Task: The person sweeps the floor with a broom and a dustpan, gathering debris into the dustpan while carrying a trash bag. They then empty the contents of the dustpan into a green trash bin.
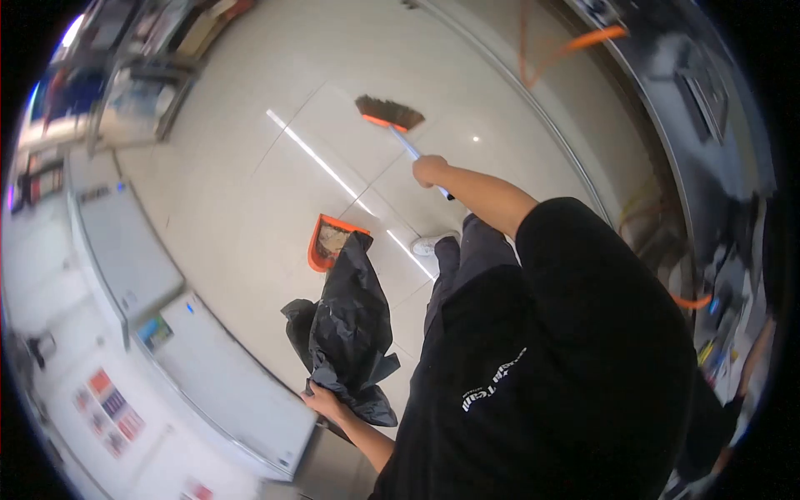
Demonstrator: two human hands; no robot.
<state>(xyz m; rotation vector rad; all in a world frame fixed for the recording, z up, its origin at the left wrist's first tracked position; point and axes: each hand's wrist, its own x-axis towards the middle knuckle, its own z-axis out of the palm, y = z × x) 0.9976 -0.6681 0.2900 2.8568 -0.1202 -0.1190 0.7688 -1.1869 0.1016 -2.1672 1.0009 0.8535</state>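
Observation:
My right hand (429, 170) is wrapped round the pale handle of a broom (392, 115). Its dark bristles and orange head lie against the tiled floor, ahead of my feet. Lower down, my left hand (323, 402) is closed on a crumpled black plastic bag (348, 321), which hangs beside my leg. Just beyond the bag's far end an orange dustpan (317, 250) rests on the floor with greyish-brown debris (333, 238) in it. The bag covers the dustpan's near edge and whatever handle it has.
White chest-like cabinets (225, 375) line the left side, and a shelf rack (142, 92) with items stands at the upper left. Along the right run a metal rail (533, 108) and a dark workbench (675, 108) with orange tubing (593, 38). My shoe (429, 243) is on the tiles.

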